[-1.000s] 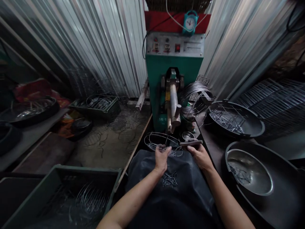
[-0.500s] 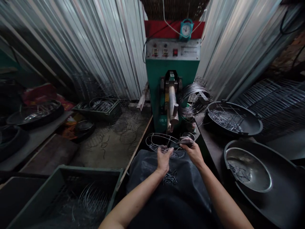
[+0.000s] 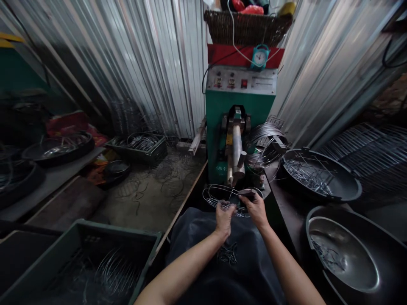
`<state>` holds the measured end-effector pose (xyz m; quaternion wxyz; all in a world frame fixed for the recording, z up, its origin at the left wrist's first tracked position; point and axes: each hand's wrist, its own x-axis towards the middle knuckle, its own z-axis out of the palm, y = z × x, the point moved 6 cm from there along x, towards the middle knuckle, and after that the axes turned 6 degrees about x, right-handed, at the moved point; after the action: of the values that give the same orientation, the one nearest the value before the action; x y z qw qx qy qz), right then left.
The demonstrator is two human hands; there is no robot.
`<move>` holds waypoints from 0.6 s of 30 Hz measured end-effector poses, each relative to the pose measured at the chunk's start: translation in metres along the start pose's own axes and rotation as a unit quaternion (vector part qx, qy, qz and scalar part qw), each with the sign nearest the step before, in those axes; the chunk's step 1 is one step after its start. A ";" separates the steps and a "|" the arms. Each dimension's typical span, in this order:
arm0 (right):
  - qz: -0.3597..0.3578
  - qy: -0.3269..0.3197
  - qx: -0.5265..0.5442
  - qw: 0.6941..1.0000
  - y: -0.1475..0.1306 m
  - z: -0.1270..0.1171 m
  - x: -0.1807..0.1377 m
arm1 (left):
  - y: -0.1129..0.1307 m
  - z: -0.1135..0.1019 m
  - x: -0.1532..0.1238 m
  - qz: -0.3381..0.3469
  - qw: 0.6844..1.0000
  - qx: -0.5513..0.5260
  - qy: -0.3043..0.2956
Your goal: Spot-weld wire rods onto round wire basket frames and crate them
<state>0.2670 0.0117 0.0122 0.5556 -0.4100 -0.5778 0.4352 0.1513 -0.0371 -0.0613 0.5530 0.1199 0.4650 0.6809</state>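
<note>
Left hand: fingers closed on the near side of a wire frame above the lap; right hand: fingers pinch a dark bar at the frame's right. Wire-strewn floor lies open left past a wooden edge; green machine bears pale characters, 佛 readable.

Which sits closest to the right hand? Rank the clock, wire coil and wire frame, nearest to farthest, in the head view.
1. Wire frame: left of the right hand, in the left hand.
2. Wire coil: beyond, toward the right of the machine.
3. Clock: high up.
</note>
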 end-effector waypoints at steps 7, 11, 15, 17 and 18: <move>-0.002 0.001 -0.019 1.000 0.006 -0.002 0.008 | -0.002 0.006 0.015 -0.002 1.000 0.017 -0.022; 0.012 0.022 -0.021 0.999 0.008 -0.006 0.012 | 0.001 0.011 0.020 -0.008 0.999 0.028 -0.029; 0.018 0.032 -0.020 0.999 0.006 -0.005 0.016 | 0.001 0.014 0.022 -0.003 0.999 0.036 -0.026; 0.011 0.023 -0.026 0.999 0.004 -0.001 0.018 | 0.001 0.013 0.023 0.006 0.999 0.041 -0.016; 0.006 0.018 -0.026 0.999 0.002 0.001 0.019 | 0.001 0.012 0.023 0.011 0.999 0.042 -0.012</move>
<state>0.2651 0.0301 0.0151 0.5519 -0.4360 -0.5765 0.4160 0.1509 -0.0113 -0.0623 0.5456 0.1557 0.4853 0.6653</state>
